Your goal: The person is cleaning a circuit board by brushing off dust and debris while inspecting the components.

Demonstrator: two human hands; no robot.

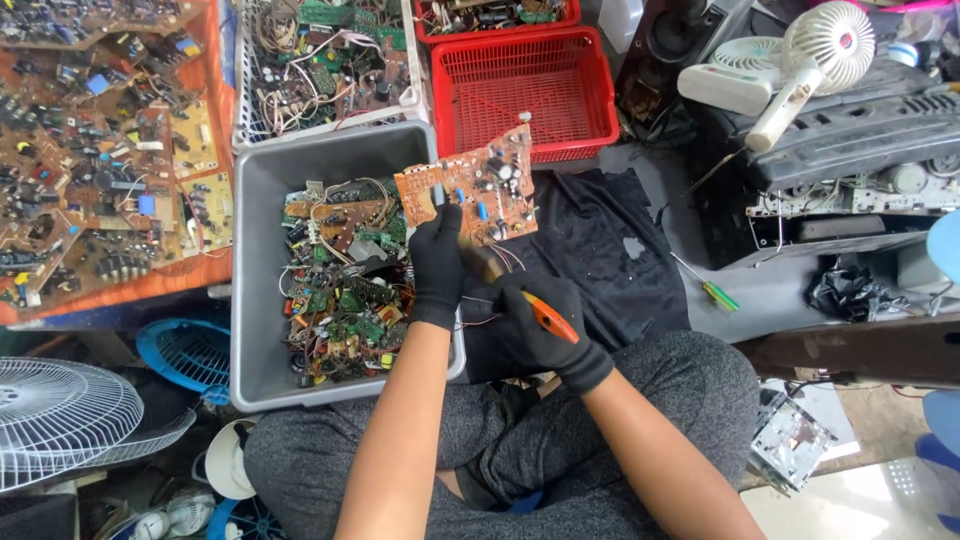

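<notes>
The left hand (437,262), gloved black, pinches an orange-brown circuit board (470,196) by its lower edge, above the grey bin (252,290) of stripped boards. Its long axis tilts up toward the red basket (524,88). The right hand (545,335) wraps an orange-handled tool (548,317); components remain on the board, so stripping looks unfinished.

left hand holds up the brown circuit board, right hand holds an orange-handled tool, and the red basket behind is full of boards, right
Not quite. In the head view the red basket is empty. The rest holds: the left hand holds up the brown circuit board and the right hand grips the orange-handled tool.
</notes>
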